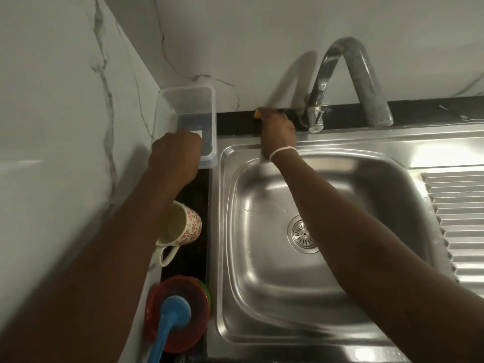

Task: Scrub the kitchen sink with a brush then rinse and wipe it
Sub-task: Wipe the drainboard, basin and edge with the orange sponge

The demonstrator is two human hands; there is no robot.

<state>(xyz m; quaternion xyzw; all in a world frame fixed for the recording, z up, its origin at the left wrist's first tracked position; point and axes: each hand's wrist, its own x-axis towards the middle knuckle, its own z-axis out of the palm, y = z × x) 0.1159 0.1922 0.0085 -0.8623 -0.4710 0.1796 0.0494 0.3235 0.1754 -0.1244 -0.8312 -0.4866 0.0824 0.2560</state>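
Both arms are stretched out over the sink (309,231). The right hand (279,132) is at the far rim beside the tap (318,100), fingers curled round something yellow-orange (258,112), maybe the brush, can't tell. The left hand (175,153) grips the near edge of a clear plastic tub (187,111) in the far-left corner, knuckles up.
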